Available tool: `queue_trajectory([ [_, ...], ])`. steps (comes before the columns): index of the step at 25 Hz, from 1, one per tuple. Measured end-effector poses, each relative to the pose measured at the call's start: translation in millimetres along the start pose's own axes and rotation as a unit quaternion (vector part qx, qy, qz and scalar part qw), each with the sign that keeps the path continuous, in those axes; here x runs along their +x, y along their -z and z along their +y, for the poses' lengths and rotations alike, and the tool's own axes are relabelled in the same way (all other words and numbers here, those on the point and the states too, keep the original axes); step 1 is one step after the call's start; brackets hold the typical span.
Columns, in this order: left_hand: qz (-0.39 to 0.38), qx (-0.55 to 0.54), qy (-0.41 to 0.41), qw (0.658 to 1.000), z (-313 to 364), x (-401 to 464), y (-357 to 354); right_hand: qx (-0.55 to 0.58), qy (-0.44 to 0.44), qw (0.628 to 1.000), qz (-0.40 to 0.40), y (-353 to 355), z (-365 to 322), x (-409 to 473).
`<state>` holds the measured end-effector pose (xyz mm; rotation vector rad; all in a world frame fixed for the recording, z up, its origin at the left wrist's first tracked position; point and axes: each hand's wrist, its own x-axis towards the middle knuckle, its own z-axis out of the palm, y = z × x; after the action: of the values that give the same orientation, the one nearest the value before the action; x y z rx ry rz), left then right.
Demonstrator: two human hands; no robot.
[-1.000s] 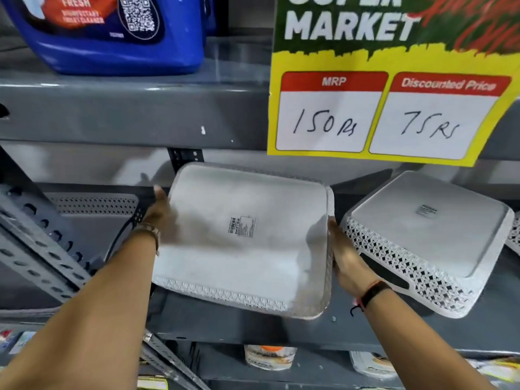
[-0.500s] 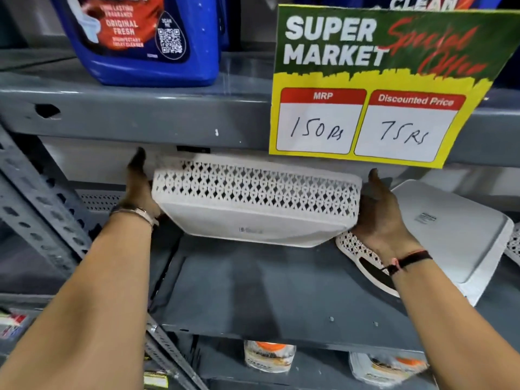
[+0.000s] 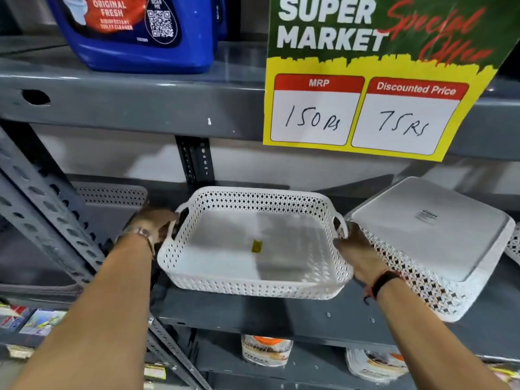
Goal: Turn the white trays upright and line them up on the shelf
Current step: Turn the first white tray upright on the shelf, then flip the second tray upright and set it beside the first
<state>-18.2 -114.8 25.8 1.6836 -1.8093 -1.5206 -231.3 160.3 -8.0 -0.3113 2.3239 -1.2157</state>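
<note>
A white perforated tray (image 3: 253, 282) sits upright at the middle of the grey shelf (image 3: 281, 313), open side up, with a small yellow sticker inside. My left hand (image 3: 157, 222) grips its left handle. Its right side is held by my right hand (image 3: 356, 249). To the right, a second white tray (image 3: 439, 235) lies upside down and tilted, its flat base with a label facing up. The lattice edge of a third white tray (image 3: 513, 246) shows at the far right.
A grey tray (image 3: 112, 201) stands at the back left of the shelf. A slotted metal upright (image 3: 50, 218) slants across the left. A price sign (image 3: 371, 80) hangs from the shelf above, beside a blue cleaner bottle (image 3: 140, 32). Packaged goods sit on the shelf below.
The tray in my hands has gone from base-up, through standing on edge, to open side up, and has come down onto the shelf.
</note>
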Motion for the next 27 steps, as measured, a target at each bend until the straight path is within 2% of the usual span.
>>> queue_trajectory([
  [2, 0.061, 0.015, 0.001, 0.998, -22, -2, -16, -0.051, 0.007, 0.997, 0.049, -13, 8, -11],
  [4, 0.134, 0.078, -0.050, 0.987, -38, -7, -30, -0.069, 0.024, 0.996, 0.052, -19, 16, -16],
  [7, 0.173, 0.110, -0.082, 0.975, -45, -8, -38, -0.066, 0.025, 0.996, 0.060, -19, 17, -15],
  [12, 0.180, 0.160, -0.110, 0.964, -45, 4, -36, -0.054, 0.022, 0.997, 0.043, -20, 16, -21],
  [18, 0.210, 0.199, -0.095, 0.953, -38, -10, -43, -0.033, 0.020, 0.998, 0.050, -20, 11, -28],
  [22, 0.254, 0.253, -0.181, 0.916, -11, -30, -69, -0.052, 0.091, 0.986, 0.128, -3, -8, -38],
  [27, 0.201, 0.153, -0.332, 0.909, 45, -77, -146, -0.062, 0.151, 0.969, 0.185, 54, -17, -25],
])
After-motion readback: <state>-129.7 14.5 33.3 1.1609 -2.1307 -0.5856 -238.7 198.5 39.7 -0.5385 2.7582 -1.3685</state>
